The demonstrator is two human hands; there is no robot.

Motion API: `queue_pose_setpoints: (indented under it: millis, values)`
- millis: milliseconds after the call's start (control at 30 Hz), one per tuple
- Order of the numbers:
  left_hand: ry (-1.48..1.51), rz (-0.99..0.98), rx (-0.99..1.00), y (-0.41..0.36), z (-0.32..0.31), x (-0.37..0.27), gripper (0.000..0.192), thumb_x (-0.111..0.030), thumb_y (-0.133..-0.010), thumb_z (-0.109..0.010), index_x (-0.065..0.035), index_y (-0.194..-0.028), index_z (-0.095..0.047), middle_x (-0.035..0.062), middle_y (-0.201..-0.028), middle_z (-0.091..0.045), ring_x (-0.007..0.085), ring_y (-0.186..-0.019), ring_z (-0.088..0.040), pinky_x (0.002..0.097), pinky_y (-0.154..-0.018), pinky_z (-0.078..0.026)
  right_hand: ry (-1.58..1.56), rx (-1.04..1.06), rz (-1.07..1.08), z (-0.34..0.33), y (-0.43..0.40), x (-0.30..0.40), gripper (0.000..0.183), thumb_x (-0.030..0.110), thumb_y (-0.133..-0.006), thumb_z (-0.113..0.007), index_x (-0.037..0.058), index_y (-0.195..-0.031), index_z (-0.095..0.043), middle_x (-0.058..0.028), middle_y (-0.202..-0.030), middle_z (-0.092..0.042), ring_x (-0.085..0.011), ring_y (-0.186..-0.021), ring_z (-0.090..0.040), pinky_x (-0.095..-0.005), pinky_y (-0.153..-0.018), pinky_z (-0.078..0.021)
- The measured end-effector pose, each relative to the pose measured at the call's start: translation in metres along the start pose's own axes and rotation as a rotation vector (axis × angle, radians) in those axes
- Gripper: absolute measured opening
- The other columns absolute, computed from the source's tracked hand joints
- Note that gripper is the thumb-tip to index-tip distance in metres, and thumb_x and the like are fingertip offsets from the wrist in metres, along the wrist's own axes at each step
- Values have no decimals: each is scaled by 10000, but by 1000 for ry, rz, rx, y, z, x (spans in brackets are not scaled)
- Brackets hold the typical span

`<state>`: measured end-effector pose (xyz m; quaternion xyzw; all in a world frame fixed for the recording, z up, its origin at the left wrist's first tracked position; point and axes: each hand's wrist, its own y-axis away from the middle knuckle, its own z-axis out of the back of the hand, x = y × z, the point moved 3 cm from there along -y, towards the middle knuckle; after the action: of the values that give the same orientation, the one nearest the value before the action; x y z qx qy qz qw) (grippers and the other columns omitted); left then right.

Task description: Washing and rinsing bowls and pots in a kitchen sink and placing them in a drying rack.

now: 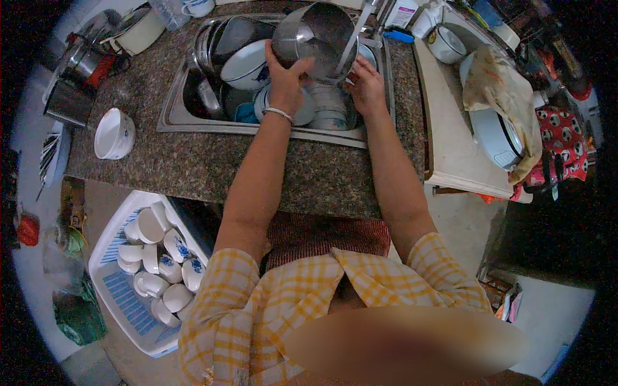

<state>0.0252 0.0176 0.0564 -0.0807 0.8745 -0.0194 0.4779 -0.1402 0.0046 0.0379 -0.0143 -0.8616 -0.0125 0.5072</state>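
A round stainless-steel pot (314, 41) is tilted over the sink, with water from the faucet (357, 31) running down at its right side. My left hand (285, 79) grips the pot's left side, thumb and fingers spread on the metal. My right hand (365, 84) is at its lower right edge, some fingers hidden behind it. Beneath lie stacked white bowls (329, 108) in the steel sink (309, 132). To the left a white bowl with a blue rim (245, 65) leans by steel vessels (208, 48), above a blue cloth (246, 112).
A white patterned bowl (115, 134) sits on the granite counter (193, 159). Below left, a white and blue basket (130, 301) holds several cups and bowls. A blue brush (399, 36) lies right of the faucet. A cloth-draped white container (497, 135) stands on the right ledge.
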Motion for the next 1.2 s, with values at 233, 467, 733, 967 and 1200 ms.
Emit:
queue_pose_setpoints:
  millis: [233,467,733,967,1200]
  values:
    - [55,40,13,-1,-4,-3,945,-173,-637,-654,-139,-1326,-8,135,-1184,-360,265,-967,-465,392,-638,-450,-104,-72,-87,12,-14,-6,321,317,-795,-497,111,-1040,-526,-22,-961,-545,-172,-821,-489,-366,-711,-364]
    - [-24,-63,-135,-4,-23,-19,970,-119,-608,-693,-139,-1321,-35,130,-1199,-337,267,-988,-439,379,-614,-468,1,-123,-103,12,-8,-6,311,327,-796,-508,66,-965,-523,-71,-942,-559,-186,-835,-517,-340,-688,-403]
    - [-460,-397,-225,-70,-41,-33,1044,-188,-506,-758,30,-1278,-90,217,-1187,-309,323,-1074,-333,348,-906,-311,-9,-136,-96,10,-9,-6,267,270,-783,-535,57,-943,-528,-73,-859,-597,-161,-687,-561,-300,-574,-446]
    - [-859,-493,-200,-77,-83,-31,1021,-208,-485,-754,50,-1255,-136,273,-1157,-256,354,-1058,-298,350,-900,-311,58,-168,-123,12,-12,-6,237,259,-777,-549,60,-907,-539,-62,-843,-599,-148,-679,-555,-281,-542,-412]
    - [-1074,-789,-118,-85,-92,-24,1056,-271,-475,-750,51,-1254,-115,300,-1125,-243,388,-1066,-268,392,-899,-298,68,-167,-163,6,-9,-6,225,267,-780,-554,67,-881,-536,-52,-819,-596,-149,-678,-546,-286,-556,-412]
